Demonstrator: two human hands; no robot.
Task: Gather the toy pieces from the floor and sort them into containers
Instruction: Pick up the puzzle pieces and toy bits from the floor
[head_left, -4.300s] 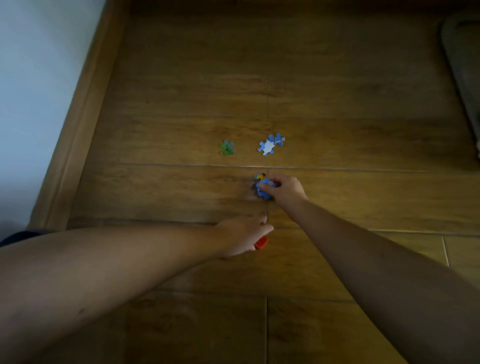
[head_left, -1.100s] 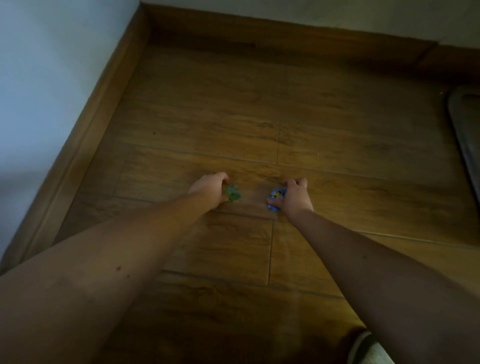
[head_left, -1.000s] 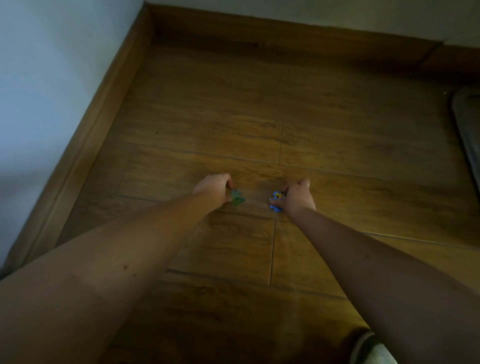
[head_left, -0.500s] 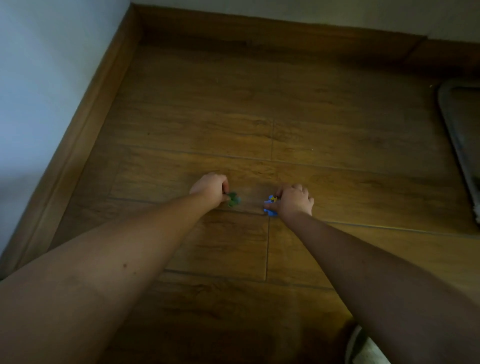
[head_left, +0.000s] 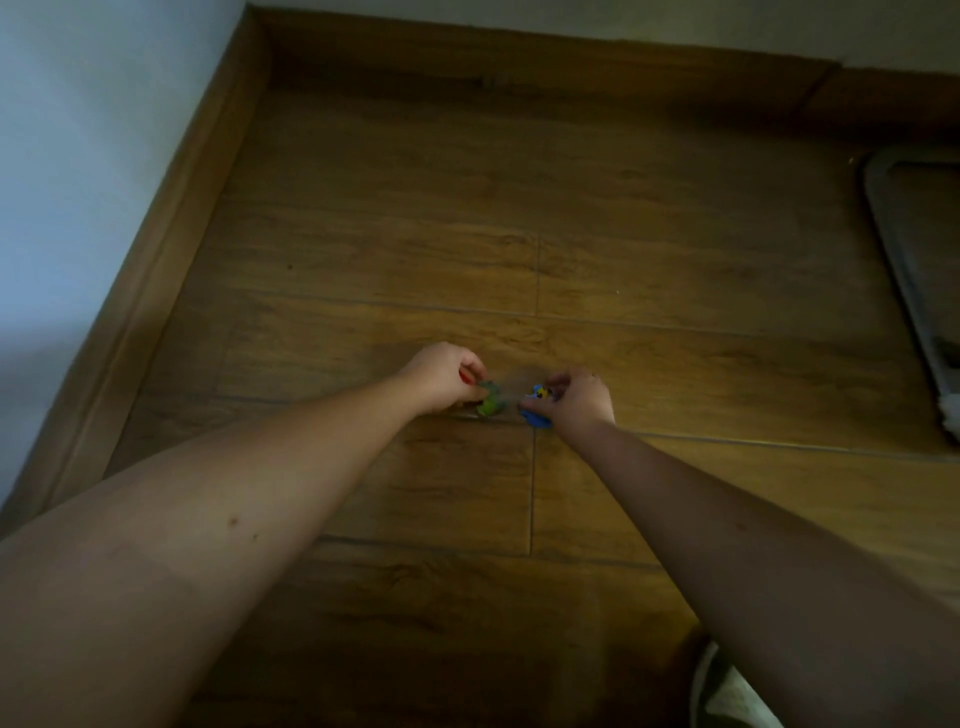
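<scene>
Arms of yours reach out over the wood floor (head_left: 415, 249), both bare, from the bottom of the view. Your left hand (head_left: 441, 382) is low on the floor, and its fingers curl to pinch a green piece (head_left: 490, 401). Something small and red (head_left: 466, 378) shows inside that same grip; you cannot tell what it is. Your right hand (head_left: 577, 397) is just beside it, also down at the floor. Its fingers curl round some blue pieces (head_left: 535, 410), and one has a bit of yellow on it. The green piece and the blue pieces are near each other but do not touch. Both sit by a line between two boards. Farther off to the right, a gray tray (head_left: 904, 291) lies on the floor. At the far end and on the left, a wood strip (head_left: 171, 244) runs under the pale wall (head_left: 78, 156).
</scene>
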